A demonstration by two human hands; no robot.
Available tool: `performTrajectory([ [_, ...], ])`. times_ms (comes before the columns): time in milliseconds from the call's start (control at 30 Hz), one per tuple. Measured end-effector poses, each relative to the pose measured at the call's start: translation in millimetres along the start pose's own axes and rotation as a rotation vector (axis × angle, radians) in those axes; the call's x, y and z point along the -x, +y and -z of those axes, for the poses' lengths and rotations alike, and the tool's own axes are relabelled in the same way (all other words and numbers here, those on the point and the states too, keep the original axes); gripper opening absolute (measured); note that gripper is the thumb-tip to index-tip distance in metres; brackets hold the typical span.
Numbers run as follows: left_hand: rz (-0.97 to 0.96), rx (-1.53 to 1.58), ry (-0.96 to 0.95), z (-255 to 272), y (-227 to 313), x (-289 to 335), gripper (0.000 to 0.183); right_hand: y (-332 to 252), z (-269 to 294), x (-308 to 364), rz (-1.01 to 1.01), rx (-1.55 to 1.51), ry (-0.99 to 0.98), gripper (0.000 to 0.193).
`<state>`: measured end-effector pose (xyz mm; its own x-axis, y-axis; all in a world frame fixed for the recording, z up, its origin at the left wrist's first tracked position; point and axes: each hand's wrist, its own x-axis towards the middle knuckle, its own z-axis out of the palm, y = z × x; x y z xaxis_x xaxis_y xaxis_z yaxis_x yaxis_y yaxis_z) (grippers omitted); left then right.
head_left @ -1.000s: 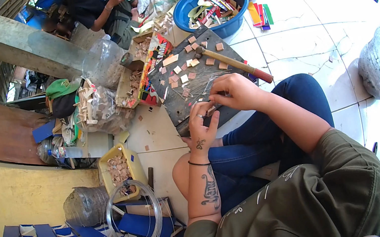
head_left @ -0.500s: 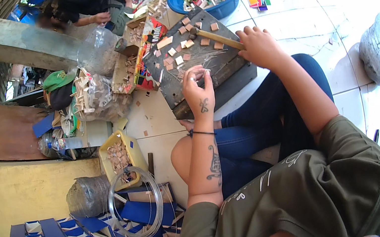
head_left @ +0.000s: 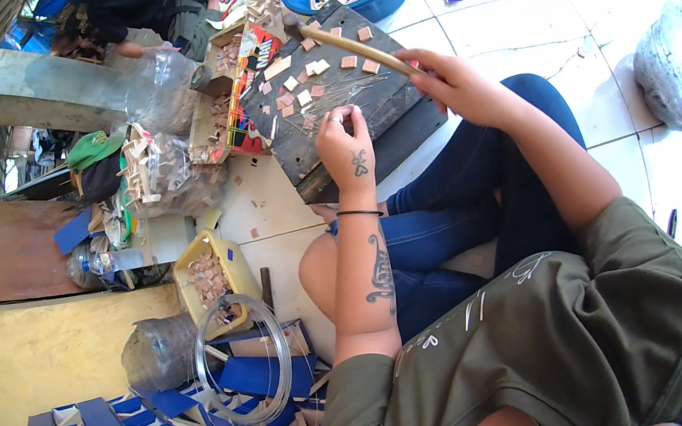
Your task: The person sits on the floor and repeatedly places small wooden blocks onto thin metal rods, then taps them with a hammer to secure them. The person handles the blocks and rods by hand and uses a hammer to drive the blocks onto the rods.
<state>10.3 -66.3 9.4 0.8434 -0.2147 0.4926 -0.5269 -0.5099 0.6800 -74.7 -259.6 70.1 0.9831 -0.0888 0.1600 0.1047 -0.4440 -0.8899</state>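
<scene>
Your green shirt (head_left: 553,349) has white marks (head_left: 480,307). You have blue jeans (head_left: 453,236), a black wristband (head_left: 359,212) and dark arm drawings (head_left: 380,274).

Cannot make out the contents of the left hand (head_left: 346,149) over the surface (head_left: 388,115), nor the handle end of the hammer (head_left: 359,49) inside the right hand (head_left: 459,85), nor the cut-off far rim of the blue basin (head_left: 394,1) beyond the surface.

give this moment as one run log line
left hand: pinched over dark rectangular board, any held item unclear | right hand: gripping wooden-handled hammer | on board: small square tan wooden pieces, thin wire-like strands
</scene>
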Motion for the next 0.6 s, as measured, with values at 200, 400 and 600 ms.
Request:
performTrajectory([
  [200, -0.027, -0.033, 0.037, -1.4, 1.6, 0.7, 0.010, -20.5, 4.4, 57.9, 0.043, 0.200, -0.032, 0.047],
  [400, -0.016, -0.016, 0.037, -2.2, 0.1, 1.2, 0.010, -31.9, 16.6, 63.9, 0.145, 0.336, -0.099, 0.053],
  [600, -0.021, -0.027, 0.053, -4.0, -1.7, 2.2, 0.009, -40.8, 20.3, 63.2, 0.148, 0.302, -0.118, 0.051],
])
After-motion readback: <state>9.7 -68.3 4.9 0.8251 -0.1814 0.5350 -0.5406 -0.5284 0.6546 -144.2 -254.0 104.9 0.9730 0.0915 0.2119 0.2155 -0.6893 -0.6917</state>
